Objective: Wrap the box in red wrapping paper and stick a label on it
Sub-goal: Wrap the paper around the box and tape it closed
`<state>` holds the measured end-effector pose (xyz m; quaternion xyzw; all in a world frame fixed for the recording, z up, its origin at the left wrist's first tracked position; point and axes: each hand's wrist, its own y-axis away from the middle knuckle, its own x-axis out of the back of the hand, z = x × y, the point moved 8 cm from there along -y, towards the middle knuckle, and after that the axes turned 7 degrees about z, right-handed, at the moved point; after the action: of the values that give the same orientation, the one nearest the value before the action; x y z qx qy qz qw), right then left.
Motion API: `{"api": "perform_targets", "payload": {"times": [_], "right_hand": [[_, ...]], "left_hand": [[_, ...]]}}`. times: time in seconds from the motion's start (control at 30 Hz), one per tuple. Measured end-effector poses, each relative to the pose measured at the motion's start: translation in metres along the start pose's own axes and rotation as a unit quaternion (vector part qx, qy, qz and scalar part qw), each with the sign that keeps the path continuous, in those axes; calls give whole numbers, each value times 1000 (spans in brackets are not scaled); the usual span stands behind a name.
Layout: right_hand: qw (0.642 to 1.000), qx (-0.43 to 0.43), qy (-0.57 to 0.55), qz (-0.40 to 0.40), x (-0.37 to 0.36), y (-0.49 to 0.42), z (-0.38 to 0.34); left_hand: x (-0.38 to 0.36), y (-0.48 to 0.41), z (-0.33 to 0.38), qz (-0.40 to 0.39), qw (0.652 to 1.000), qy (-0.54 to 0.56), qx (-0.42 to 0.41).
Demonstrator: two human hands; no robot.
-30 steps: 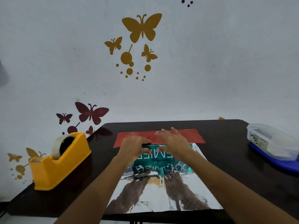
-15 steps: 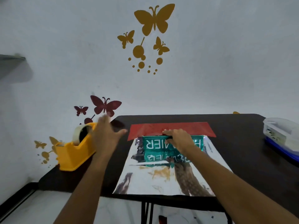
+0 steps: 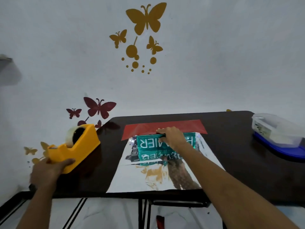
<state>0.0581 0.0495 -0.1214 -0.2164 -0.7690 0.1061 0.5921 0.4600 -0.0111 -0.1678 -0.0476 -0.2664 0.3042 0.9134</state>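
Green box (image 3: 149,143) with white lettering, flat in the middle of the dark table (image 3: 231,156), resting on the shiny silver side of the wrapping paper (image 3: 132,179). Paper's red face showing only along the far strip, just behind the box. Silver sheet running back toward the table's near edge, with reflections of the box and arm across it.

Right hand (image 3: 173,138) clamped on the box's far top edge, fingers curled over it, thumb on the near face. Forearm stretched across the silver sheet, hand covering the middle letters.

Over on the left, left hand (image 3: 47,171) wrapped round the near end of the yellow tape dispenser (image 3: 79,147), thumb along its side. Dispenser near the table's left edge, apart from the paper, a band of tabletop between them. Tape roll (image 3: 70,136) upright in its cradle at the far end.

Off to the right, a clear plastic container (image 3: 277,131) on a blue base, by the table's right edge, well apart from the box.

Behind it all, a pale wall (image 3: 231,63) with gold and maroon butterfly stickers (image 3: 146,19).
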Motion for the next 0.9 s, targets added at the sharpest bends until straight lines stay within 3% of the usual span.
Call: {"api": "perform_targets", "payload": {"times": [0.2,0.4,0.9], "right_hand": [[1000,1,-12,-7,-2,-2,-1],[1000,5,-10,6,-2,-3,2],[1000,8,-21,15,-6,-6,4]], "left_hand": [[-77,-66,-68,-35,999,13,36],[-23,34,27,19,999,-17,-43],[-36,54,48,-3,996,2,-87]]}}
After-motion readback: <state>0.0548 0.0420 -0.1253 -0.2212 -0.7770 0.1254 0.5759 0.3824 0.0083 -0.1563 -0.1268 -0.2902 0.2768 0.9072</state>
